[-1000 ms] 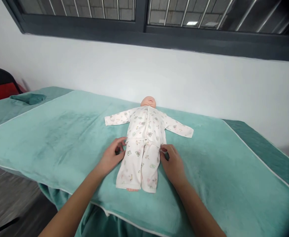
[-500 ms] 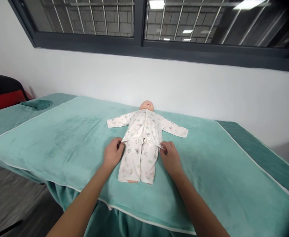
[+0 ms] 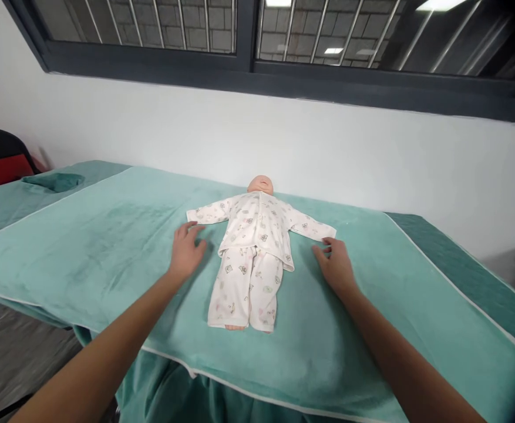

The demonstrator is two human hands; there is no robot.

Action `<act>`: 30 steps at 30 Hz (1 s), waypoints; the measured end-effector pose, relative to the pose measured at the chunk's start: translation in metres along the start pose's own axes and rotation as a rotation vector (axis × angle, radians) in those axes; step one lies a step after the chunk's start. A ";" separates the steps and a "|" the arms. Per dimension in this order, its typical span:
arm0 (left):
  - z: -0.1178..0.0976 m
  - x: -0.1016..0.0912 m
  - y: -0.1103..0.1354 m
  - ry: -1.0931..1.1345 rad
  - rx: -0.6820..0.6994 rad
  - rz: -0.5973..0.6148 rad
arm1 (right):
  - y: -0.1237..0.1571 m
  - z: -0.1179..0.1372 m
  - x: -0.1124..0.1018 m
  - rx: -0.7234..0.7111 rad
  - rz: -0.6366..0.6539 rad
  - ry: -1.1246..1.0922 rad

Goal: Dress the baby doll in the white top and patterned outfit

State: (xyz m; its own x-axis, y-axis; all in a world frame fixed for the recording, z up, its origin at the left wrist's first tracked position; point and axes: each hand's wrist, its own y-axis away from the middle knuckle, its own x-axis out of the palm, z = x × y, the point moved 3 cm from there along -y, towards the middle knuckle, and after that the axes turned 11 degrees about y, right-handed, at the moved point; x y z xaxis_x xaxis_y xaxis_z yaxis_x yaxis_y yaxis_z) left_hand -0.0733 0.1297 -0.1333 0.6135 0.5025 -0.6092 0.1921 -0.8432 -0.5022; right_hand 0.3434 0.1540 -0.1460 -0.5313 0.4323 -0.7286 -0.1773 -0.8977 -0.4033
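A baby doll (image 3: pixel 261 185) lies on its back, head toward the wall, arms spread to both sides. It wears a white patterned top (image 3: pixel 257 223) and matching trousers (image 3: pixel 243 288); the toes show a little at the trouser hems. My left hand (image 3: pixel 187 249) is open, its fingertips close to the cuff of the sleeve on the left. Near the cuff on the right is my right hand (image 3: pixel 335 261), also open with fingers bent. Whether either hand's fingertips touch the sleeves I cannot tell. Part of the top's hem flares out over the trousers on the right.
A green plush cover (image 3: pixel 120 252) with white edging spreads over the table, its front edge hanging down. Rumpled green cloth (image 3: pixel 54 182) lies at the far left, beside a black and red chair (image 3: pixel 2 158). A white wall with a dark-framed window (image 3: pixel 248 64) stands behind.
Both hands have let go of the top's hem and moved outward and up toward the sleeve cuffs. The hem now lies loose, and the view has shifted slightly.
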 end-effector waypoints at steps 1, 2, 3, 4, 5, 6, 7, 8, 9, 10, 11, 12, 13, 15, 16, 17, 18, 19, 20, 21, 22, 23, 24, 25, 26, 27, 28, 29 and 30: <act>0.008 0.000 -0.011 -0.106 -0.057 -0.009 | -0.011 -0.011 -0.001 0.084 -0.029 0.060; 0.016 0.001 -0.021 -0.195 -0.119 0.004 | -0.021 -0.020 -0.001 0.150 -0.036 0.110; 0.022 0.003 -0.031 -0.263 -0.171 0.032 | -0.030 -0.027 0.000 0.198 -0.032 0.161; 0.028 0.005 -0.040 -0.310 -0.204 0.066 | -0.037 -0.031 0.001 0.227 -0.017 0.210; 0.032 0.008 -0.048 -0.341 -0.217 0.101 | -0.044 -0.033 0.003 0.237 0.005 0.260; 0.035 0.011 -0.056 -0.359 -0.215 0.129 | -0.049 -0.033 0.005 0.232 0.033 0.308; 0.038 0.013 -0.062 -0.367 -0.205 0.151 | -0.054 -0.033 0.008 0.222 0.063 0.346; 0.040 0.015 -0.067 -0.370 -0.192 0.165 | -0.059 -0.033 0.011 0.210 0.095 0.370; 0.042 0.017 -0.072 -0.371 -0.182 0.171 | -0.063 -0.034 0.014 0.199 0.118 0.383; 0.045 0.017 -0.077 -0.372 -0.180 0.169 | -0.066 -0.035 0.016 0.187 0.127 0.386; 0.047 0.016 -0.081 -0.374 -0.184 0.163 | -0.070 -0.036 0.018 0.176 0.117 0.383; 0.050 0.015 -0.084 -0.377 -0.193 0.153 | -0.073 -0.039 0.020 0.163 0.093 0.377; 0.052 0.013 -0.088 -0.379 -0.207 0.138 | -0.076 -0.041 0.020 0.150 0.058 0.367; 0.057 0.010 -0.094 -0.386 -0.244 0.092 | -0.081 -0.047 0.020 0.122 -0.028 0.337; 0.059 0.008 -0.096 -0.387 -0.258 0.067 | -0.082 -0.050 0.020 0.116 -0.068 0.326; 0.060 0.007 -0.097 -0.387 -0.266 0.046 | -0.083 -0.052 0.019 0.115 -0.101 0.321; 0.061 0.007 -0.098 -0.386 -0.271 0.028 | -0.083 -0.054 0.019 0.115 -0.122 0.321; 0.061 0.007 -0.097 -0.388 -0.274 0.018 | -0.083 -0.055 0.018 0.119 -0.133 0.325; 0.060 0.008 -0.096 -0.395 -0.276 0.019 | -0.082 -0.056 0.018 0.128 -0.134 0.330; 0.058 0.009 -0.094 -0.405 -0.275 0.027 | -0.081 -0.055 0.019 0.138 -0.131 0.335; 0.055 0.010 -0.091 -0.421 -0.268 0.033 | -0.080 -0.054 0.018 0.141 -0.134 0.345; 0.051 0.011 -0.088 -0.440 -0.251 0.035 | -0.078 -0.051 0.018 0.132 -0.151 0.364; 0.047 0.012 -0.084 -0.463 -0.223 0.034 | -0.076 -0.046 0.017 0.107 -0.179 0.395; 0.042 0.013 -0.080 -0.485 -0.180 0.035 | -0.073 -0.041 0.017 0.065 -0.208 0.435; 0.037 0.014 -0.076 -0.507 -0.128 0.045 | -0.071 -0.035 0.017 0.007 -0.226 0.478; 0.033 0.015 -0.073 -0.525 -0.077 0.072 | -0.068 -0.029 0.017 -0.058 -0.221 0.518; 0.030 0.016 -0.069 -0.536 -0.038 0.117 | -0.066 -0.024 0.019 -0.116 -0.185 0.546; 0.028 0.017 -0.065 -0.538 -0.020 0.167 | -0.063 -0.020 0.021 -0.154 -0.124 0.561; 0.026 0.018 -0.062 -0.534 -0.024 0.209 | -0.060 -0.018 0.023 -0.168 -0.053 0.565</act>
State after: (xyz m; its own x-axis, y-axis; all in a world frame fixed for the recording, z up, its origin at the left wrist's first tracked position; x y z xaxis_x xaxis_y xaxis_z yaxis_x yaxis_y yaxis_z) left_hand -0.0943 0.1959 -0.1295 0.1697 0.3458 -0.9228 0.1294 -0.9361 -0.3270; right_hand 0.3565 0.2192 -0.1482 0.0060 0.4958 -0.8684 -0.0333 -0.8678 -0.4958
